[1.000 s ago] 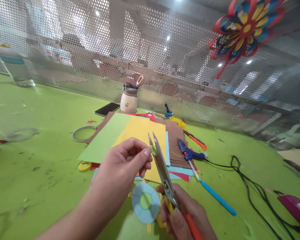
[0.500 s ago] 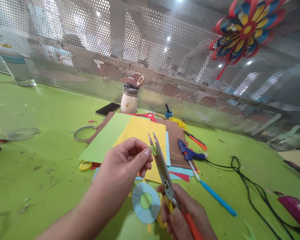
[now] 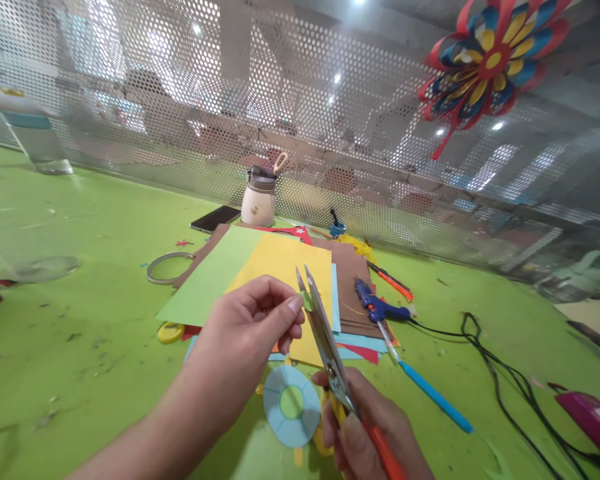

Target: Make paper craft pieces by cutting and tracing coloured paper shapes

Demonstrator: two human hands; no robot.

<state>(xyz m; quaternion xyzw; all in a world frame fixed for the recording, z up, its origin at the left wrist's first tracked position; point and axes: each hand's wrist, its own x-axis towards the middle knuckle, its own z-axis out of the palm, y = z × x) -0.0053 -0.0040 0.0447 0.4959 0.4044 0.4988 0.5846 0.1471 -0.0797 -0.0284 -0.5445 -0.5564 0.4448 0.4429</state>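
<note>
My left hand [image 3: 260,320] pinches a small piece of green paper [image 3: 307,301] between thumb and forefinger. In my right hand [image 3: 370,420] is a pair of scissors [image 3: 325,340] with red and yellow handles. Its blades point up and away, parted slightly, and the green paper sits between them near the tips. Below, on the table, lies a light blue paper disc [image 3: 275,407] with a green round centre and small yellow tabs around it. Behind my hands are stacked sheets of yellow paper [image 3: 290,267], green paper [image 3: 205,280] and brown card [image 3: 350,280].
A blue glue gun [image 3: 380,305] with a black cord [image 3: 495,360] lies right of the stack, near a blue stick [image 3: 437,397]. At the back stand a white jar [image 3: 259,203] and a phone [image 3: 215,217]. A tape ring [image 3: 153,270] lies left. A perforated screen [image 3: 300,100] stands behind.
Almost nothing differs. The scissors and my hands hold nearly the same position, with the blades very slightly shifted around the green paper.
</note>
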